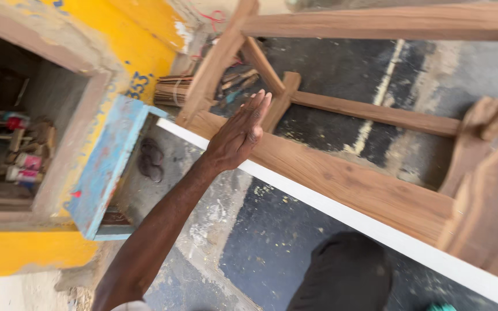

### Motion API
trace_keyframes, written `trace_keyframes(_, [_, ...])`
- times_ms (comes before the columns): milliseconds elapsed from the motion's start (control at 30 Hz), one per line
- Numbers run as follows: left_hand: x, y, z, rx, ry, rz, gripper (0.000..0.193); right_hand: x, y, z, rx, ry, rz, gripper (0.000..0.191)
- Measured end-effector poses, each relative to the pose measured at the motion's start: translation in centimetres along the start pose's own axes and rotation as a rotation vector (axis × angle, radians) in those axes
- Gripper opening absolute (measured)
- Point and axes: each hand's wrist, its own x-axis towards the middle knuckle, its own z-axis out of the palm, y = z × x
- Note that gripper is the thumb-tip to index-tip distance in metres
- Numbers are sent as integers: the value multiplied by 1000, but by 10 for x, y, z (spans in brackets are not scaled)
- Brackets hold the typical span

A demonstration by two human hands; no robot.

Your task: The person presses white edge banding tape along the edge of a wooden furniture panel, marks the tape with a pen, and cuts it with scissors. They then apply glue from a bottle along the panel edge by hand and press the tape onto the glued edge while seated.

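My left hand (238, 135) reaches out from the lower left, flat, with the fingers straight and nothing in it. It rests against the lower rail of a bare wooden furniture frame (353, 184), close to where a slanted leg (217, 60) meets the rail. The frame lies tilted across the view, its crossbars (376, 112) running to the right. A long white strip (376, 227) runs along the underside of the rail. My right hand is out of sight.
A yellow wall (139, 43) with a dark opening (12, 132) holding small items stands at left, with a worn blue shutter (108, 164) beside it. A pair of sandals (151, 158), a bundle of sticks (171, 89) and my dark trouser knee (347, 270) are on the concrete ground.
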Motion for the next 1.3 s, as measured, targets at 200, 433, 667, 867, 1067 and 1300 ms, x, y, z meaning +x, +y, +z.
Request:
trace_keyframes(200, [32,132,60,-58,-113,202,88,-26,-20,-67,58,4,-25,34])
trace_keyframes(433, [56,245,90,-76,-216,302,91,0,-48,-86,111,-145,-119,40])
trace_keyframes(667, [78,312,114,-65,-360,349,91,0,-44,-77,310,-75,-130,39])
trace_keyframes(867, [83,339,131,-4,-370,289,76,-4,-39,-77,387,-65,-93,42])
trace_keyframes(1067, [83,350,151,83,-319,253,63,-10,-41,-74,484,-41,15,44])
trace_keyframes(1300, [47,336,131,-44,-251,667,43,-10,-41,-66,461,33,-54,42])
